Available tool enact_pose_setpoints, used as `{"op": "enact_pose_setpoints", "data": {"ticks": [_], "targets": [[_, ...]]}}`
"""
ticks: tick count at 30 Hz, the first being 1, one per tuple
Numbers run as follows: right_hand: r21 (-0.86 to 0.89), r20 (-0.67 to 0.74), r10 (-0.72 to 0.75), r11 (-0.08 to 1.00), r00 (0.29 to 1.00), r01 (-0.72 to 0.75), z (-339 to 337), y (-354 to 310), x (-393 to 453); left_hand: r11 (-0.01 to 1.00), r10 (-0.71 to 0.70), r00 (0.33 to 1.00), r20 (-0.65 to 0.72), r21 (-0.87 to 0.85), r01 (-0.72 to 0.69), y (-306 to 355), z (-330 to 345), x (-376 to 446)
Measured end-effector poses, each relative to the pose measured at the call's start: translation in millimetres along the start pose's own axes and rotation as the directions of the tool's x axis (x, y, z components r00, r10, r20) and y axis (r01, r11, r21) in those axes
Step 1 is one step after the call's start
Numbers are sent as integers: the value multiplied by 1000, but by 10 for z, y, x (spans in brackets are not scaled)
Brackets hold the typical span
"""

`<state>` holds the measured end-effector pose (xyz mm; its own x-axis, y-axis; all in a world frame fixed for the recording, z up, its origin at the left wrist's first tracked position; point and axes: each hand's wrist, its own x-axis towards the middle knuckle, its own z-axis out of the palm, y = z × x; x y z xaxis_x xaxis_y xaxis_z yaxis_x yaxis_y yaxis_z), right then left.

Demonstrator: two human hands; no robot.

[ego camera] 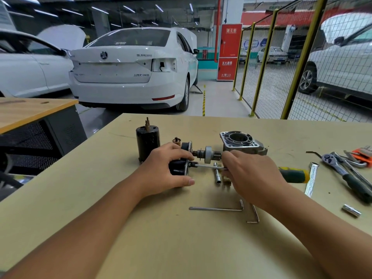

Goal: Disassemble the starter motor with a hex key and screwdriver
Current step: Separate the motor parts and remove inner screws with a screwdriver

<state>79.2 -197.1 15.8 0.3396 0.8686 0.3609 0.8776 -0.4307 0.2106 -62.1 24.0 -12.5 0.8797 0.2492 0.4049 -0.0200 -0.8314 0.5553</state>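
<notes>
place: car workshop | evidence: white car [130, 69]; workbench [181, 238]; ratchet [342, 170]

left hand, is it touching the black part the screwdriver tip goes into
Touching. The head view shows the left hand with fingers curled over the black part and thumb below it, while the screwdriver shaft meets its face.

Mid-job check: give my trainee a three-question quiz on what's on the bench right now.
1. True or false: the black cylindrical motor housing stands upright on the table.
2. Which hand grips the screwdriver with the green and yellow handle? A) left B) right
3. Fill in: the left hand holds the black ____ piece that the screwdriver's tip meets.

Key: 1 true; 2 B, the right hand; 3 end-cap.
</notes>
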Motion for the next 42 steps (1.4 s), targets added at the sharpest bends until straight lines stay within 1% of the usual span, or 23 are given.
{"op": "enact_pose_setpoints", "data": {"ticks": [5, 8, 12, 14, 17, 20, 24, 25, 28, 33, 35, 37, 40, 42], "targets": [[70, 1, -20, 997, 1000, 20, 3, 7, 10, 1000, 7, 1000, 1, 7, -7, 12, 2, 2], [54, 35, -12, 999, 999, 10, 36, -4, 32, 1000, 9, 1000, -4, 7, -9, 11, 5, 5], [-18, -8, -11, 1000, 1000, 11, 32, 1, 28, 1000, 2, 1000, 0, 6, -2, 10, 0, 9], [-24, -26, -16, 1000, 1000, 15, 28, -4, 15, 1000, 5, 1000, 2, 3, -5, 12, 1, 7], [-40, -17, -6, 999, 1000, 5, 58, -30, 17, 1000, 14, 1000, -6, -1, -14, 15, -2, 9], [20, 13, -19, 1000, 1000, 19, 65, -34, 25, 1000, 16, 1000, 0, 4, -16, 13, 6, 12], [102, 12, -59, 993, 998, 57, 27, -44, 34, 1000, 16, 1000, 6, 11, -16, 4, -1, 13], [104, 37, -52, 993, 998, 48, 28, -45, 39, 1000, 15, 1000, 8, 13, -15, 5, 0, 10], [80, 101, -30, 997, 994, 22, 33, -41, 77, 1000, 17, 1000, 8, 6, -17, 8, -1, 16], [-9, 41, -24, 1000, 999, 24, 52, -75, 42, 999, 30, 999, 40, 28, -31, -3, 5, 15], [-9, 43, -7, 1000, 999, 8, 65, -84, 43, 998, 47, 998, 36, 32, -48, -12, 3, 20], [35, 52, -15, 999, 999, 14, 71, -61, 44, 998, 51, 998, 35, 31, -52, -11, 10, 18], [138, 18, -51, 989, 999, 48, 41, -44, 28, 998, 61, 998, 28, 33, -62, -2, 10, 22], [170, 9, -45, 985, 999, 43, 40, -43, 38, 997, 60, 998, 29, 41, -61, -10, 17, 24]]}}
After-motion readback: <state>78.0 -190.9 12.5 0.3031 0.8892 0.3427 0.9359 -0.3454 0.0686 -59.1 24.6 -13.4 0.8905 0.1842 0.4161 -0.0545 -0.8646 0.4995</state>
